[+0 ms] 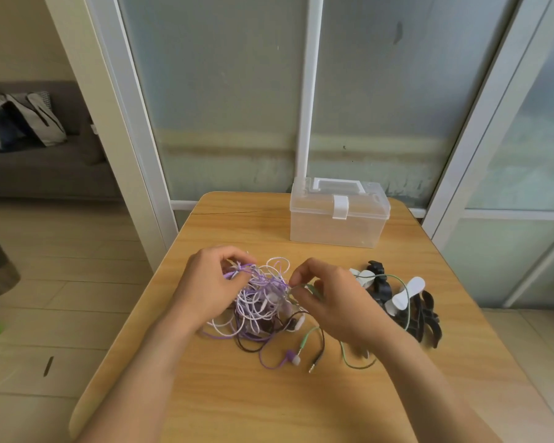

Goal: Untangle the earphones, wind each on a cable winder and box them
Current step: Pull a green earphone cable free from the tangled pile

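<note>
- On the wooden desk (269, 404), a messy knot of earphones (263, 302) is piled up near the middle, with purple, white, dark and green cords all looped together.
- Purple strands at the upper left of the knot are pinched by the left hand (211, 282), fingers curled in.
- A green cord (397, 282) is pinched at the knot's right edge by the right hand (330, 302); it is arced out over the cable winders (406, 302).
- Those winders, some black and some white, are heaped just right of the right hand.
- A purple earbud (293, 358) and two jack plugs (315, 362) are left lying loose on the near side of the knot.
- A clear plastic box (338, 215) is parked at the far edge, lid latched shut, well apart from the tangle.
</note>
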